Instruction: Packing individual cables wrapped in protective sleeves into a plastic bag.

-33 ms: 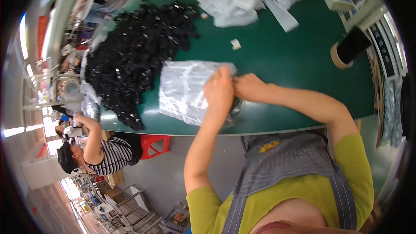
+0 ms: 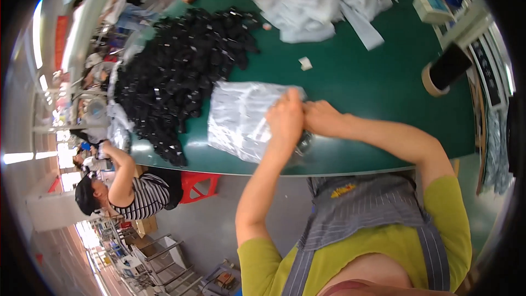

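A clear plastic bag [image 2: 235,115] with pale grey-white folded cloth inside lies flat on the green table, near its front edge. My left hand [image 2: 285,116] is closed at the bag's right end, its knuckles raised and a little blurred. Right beside it, my right hand [image 2: 323,118] is closed too, pinching the bag's loose plastic end. The two hands meet there, and their fingertips are hidden. A crumpled bit of clear plastic shows just below them.
Left of the bag spreads a large heap of black items [image 2: 175,66]. White cloth pieces [image 2: 301,0] are piled at the far side, near a small pale scrap [image 2: 305,63]. A black roll [image 2: 449,66] stands at right. A person in stripes [image 2: 142,194] is at the left.
The whole view has shifted slightly, so everything sits a little lower and further right. Both hands stay together at the bag's right end.
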Available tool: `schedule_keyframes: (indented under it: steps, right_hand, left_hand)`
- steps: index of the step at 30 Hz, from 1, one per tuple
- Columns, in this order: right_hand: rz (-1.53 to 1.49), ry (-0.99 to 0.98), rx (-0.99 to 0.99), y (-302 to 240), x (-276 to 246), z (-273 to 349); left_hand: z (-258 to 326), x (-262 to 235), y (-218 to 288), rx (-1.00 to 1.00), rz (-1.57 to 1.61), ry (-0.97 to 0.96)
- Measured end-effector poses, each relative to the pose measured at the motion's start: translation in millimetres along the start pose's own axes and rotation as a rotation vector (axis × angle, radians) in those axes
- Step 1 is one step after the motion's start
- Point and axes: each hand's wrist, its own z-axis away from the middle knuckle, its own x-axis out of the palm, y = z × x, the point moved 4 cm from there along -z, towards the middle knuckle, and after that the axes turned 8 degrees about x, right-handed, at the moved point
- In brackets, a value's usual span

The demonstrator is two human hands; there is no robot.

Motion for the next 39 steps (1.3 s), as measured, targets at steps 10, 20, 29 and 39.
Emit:
schedule_keyframes:
  steps: [10, 20, 29, 39]
  right_hand:
    - [-0.6, 0.208, -0.161, 46, 80, -1]
    - [-0.136, -0.131, 0.089, 18, -23, 9]
    - [-0.682, -0.837, -0.124, -40, -6, -23]
    - [-0.808, -0.783, 0.014, -39, 9, -27]
  left_hand:
    - [6, 5, 34, 0.314, 0.187, 0.12]
    - [168, -44, 6, -0.465, 0.733, 0.372]
    - [179, 14, 34, -1.08, 1.95, 0.084]
    - [199, 19, 21, -0.715, 1.618, -0.12]
